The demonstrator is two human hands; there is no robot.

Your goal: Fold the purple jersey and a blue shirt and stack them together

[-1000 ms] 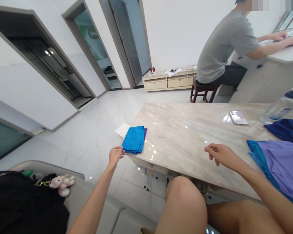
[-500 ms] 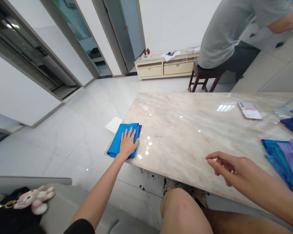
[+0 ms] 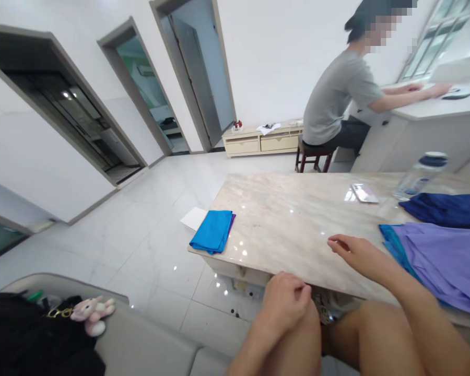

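My left hand [image 3: 288, 300] is above my bent knee, its fingers curled in and nothing visible in them. Over the marble table's front part hovers my right hand [image 3: 348, 251], fingers loosely curled together and empty. A folded bright blue cloth [image 3: 213, 230] lies at the table's left end, with a purple cloth [image 3: 232, 223] showing from under its right edge. To the right of my right hand is a spread lavender cloth [image 3: 442, 258] on top of teal-blue cloth [image 3: 391, 237]. Behind them lies a crumpled navy cloth [image 3: 446, 209].
The marble table [image 3: 274, 209] bears a phone [image 3: 364, 193] and a clear water bottle [image 3: 421, 175]. A person in a grey shirt [image 3: 332, 99] sits on a dark stool [image 3: 315, 154] beyond. At left, a grey sofa [image 3: 149, 334] holds a black bag [image 3: 35, 334] with a plush toy [image 3: 94, 313].
My left hand has lifted off the blue cloth and come back over my knee, curling its fingers. The view has tilted up and turned right. My right hand stays over the table.
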